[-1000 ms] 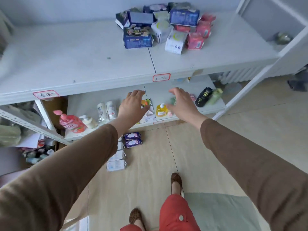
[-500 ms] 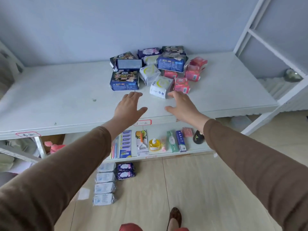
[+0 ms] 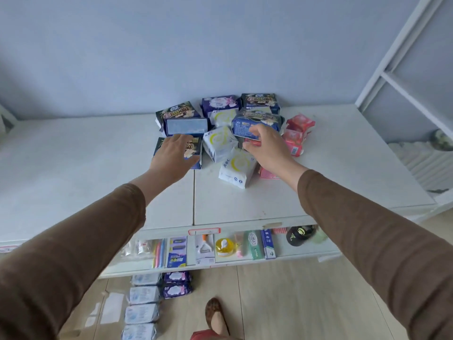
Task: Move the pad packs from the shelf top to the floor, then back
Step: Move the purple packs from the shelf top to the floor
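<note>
The shelf top spans the view, white and mostly bare; the pad packs sit heaped at its far centre, against the wall. On the floor, near left, a column of pale packs and two purple packs lie in rows below the lower shelf, which carries small toiletries.

My judgement: I am in the first half of the task, with most packs not yet taken down.

My left hand lies flat, fingers spread, over the dark blue pack at the near left of the heap. I cannot tell whether it presses the pack or hovers just above; nothing is gripped. My right hand is curled at the blue pack that sits on top of the heap, fingertips at its near edge, thumb below near a red pack. I cannot tell whether a pinch has formed.

Risks from here:
- The blue pack rests on others. Pulling it toward me could drag the white pack at the near edge of the heap, which stands tilted.
- The pink packs at the right are loosely stacked; a sideways sweep of the right wrist could topple them.
- Soft film wrappers may slip from a shallow fingertip hold; a fuller grasp is advised before lifting.
</note>
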The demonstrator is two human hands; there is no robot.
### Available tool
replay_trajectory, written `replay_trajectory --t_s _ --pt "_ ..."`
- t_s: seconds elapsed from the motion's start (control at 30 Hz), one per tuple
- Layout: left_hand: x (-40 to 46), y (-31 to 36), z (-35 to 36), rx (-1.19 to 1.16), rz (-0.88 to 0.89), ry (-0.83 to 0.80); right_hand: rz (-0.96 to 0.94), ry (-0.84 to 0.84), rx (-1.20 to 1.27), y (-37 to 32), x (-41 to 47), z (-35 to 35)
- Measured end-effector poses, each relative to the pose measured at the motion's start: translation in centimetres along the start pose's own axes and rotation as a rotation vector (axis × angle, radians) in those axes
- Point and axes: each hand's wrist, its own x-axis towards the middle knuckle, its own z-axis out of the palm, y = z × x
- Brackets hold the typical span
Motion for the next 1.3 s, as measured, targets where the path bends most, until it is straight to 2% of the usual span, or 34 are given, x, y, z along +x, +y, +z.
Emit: replay_trajectory --t_s 0.17,0.4,0.9,1.07,1.3 --pt "5.2 -0.3 -0.1 -0.007 0.04 -0.02 0.012 0.119 -0.037 0.7 4.1 -0.7" --pt "11.7 -0.2 0.1 -0.002 0.126 -0.019 0.079 0.118 -0.07 2.6 9.0 -2.0" --pt "26.4 -2.0 3.5 0.007 -0.02 -0.109 0.112 -0.105 -0.15 7.7 21.3 -1.5" --pt "29.9 -2.0 5.7 0.037 -0.02 -0.177 0.145 -0.176 -0.203 10.3 23.3 -0.9" --pt "33.3 -2.4 7.7 0.071 -0.039 -0.292 0.116 -0.198 -0.136 11.2 24.7 0.7"
